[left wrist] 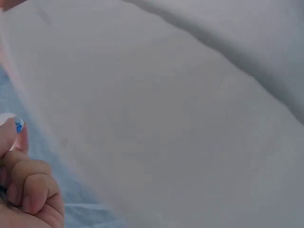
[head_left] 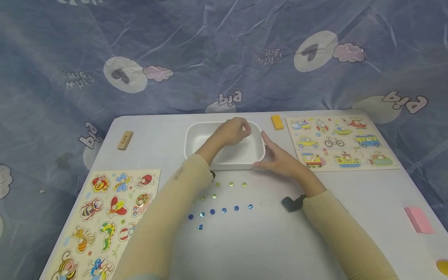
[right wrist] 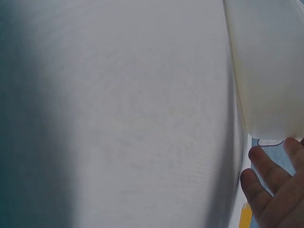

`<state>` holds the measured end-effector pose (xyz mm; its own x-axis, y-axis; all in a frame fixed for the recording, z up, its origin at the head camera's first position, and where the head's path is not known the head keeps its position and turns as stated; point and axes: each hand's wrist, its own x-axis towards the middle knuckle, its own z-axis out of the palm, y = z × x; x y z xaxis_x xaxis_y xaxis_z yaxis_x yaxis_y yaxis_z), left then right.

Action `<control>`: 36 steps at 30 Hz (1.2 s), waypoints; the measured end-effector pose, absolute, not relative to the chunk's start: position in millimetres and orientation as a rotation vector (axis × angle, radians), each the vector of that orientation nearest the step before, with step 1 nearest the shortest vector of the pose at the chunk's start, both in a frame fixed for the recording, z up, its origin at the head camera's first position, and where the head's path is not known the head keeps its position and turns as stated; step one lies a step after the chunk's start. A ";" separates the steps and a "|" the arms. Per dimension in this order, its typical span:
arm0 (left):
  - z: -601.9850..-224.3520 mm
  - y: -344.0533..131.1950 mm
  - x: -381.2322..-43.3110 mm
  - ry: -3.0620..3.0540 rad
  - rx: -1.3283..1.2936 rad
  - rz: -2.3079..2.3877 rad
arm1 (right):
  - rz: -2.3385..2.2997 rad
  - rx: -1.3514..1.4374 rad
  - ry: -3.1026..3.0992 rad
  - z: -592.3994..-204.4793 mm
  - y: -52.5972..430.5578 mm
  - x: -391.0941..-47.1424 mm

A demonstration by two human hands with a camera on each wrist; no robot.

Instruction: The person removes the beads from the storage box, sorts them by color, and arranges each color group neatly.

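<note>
A white rectangular plastic tray (head_left: 224, 166) stands near the far edge of the table. My left hand (head_left: 232, 131) is above it, its other fingers curled. Between thumb and forefinger it pinches a small round blue gem (left wrist: 19, 125), seen in the left wrist view. At the tray's right end is my right hand (head_left: 280, 157), thumb against the front corner and a straight forefinger along the side; the right wrist view shows its fingers spread. Nearer me lie several blue gems (head_left: 224, 210) and several yellow-green gems (head_left: 231, 184), some hidden by the left sleeve.
An insect puzzle board (head_left: 156, 175) lies at left, partly under the left arm. A vehicle puzzle board (head_left: 327, 143) lies at right. A wooden block (head_left: 125, 140), a yellow block (head_left: 277, 122) and a pink block (head_left: 419, 220) are spread around. A yellow piece (head_left: 443, 266) is at the right edge.
</note>
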<state>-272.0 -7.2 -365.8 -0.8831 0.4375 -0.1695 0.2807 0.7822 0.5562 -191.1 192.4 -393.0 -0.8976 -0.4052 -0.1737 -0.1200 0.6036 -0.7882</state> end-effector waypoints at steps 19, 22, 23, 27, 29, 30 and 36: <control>-330.8 -85.2 -182.7 2.648 0.589 1.109 | -1.168 -0.413 2.543 -424.4 200.6 -206.6; -337.0 -95.6 -164.7 2.613 0.551 1.134 | -1.167 -0.414 2.543 -426.0 201.6 -207.4; -339.2 -98.7 -158.6 2.598 0.539 1.137 | -1.168 -0.413 2.541 -426.0 201.8 -207.5; -347.9 -110.4 -137.3 2.581 0.495 1.101 | -1.154 -0.406 2.545 -425.2 202.0 -207.3; -351.4 -116.3 -127.8 2.584 0.475 1.085 | -1.145 -0.399 2.547 -424.1 201.5 -206.9; -353.2 -119.4 -123.5 2.591 0.467 1.072 | -1.145 -0.397 2.545 -423.5 201.1 -206.7; -365.0 -140.8 -99.7 2.598 0.427 1.013 | -1.146 -0.398 2.536 -421.3 200.3 -206.7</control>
<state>-99.7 -140.8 -365.0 -0.9043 0.3848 -0.1849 0.1581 0.7042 0.6922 -206.7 200.3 -421.3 -0.9069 -0.3808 -0.1802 -0.1164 0.6377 -0.7615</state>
